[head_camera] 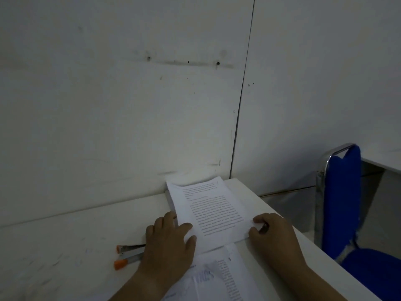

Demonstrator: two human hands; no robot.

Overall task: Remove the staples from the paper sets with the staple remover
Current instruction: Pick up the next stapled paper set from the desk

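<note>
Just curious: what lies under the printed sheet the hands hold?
Under the printed sheet, a thicker paper stack shows at its left edge, on the table. The stack's pages are covered.

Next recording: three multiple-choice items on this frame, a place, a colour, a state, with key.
1. The staple remover lies: A on the floor; B on the table, left of the left hand; C in a drawer.
2. The chair is: A red; B blue; C green.
3. The right hand: A pinches the paper set's near corner; B lies flat on the table; C holds the remover.
Key: B, tabletop beside that hand; B, blue back and seat; A, fingers curl on it.
</note>
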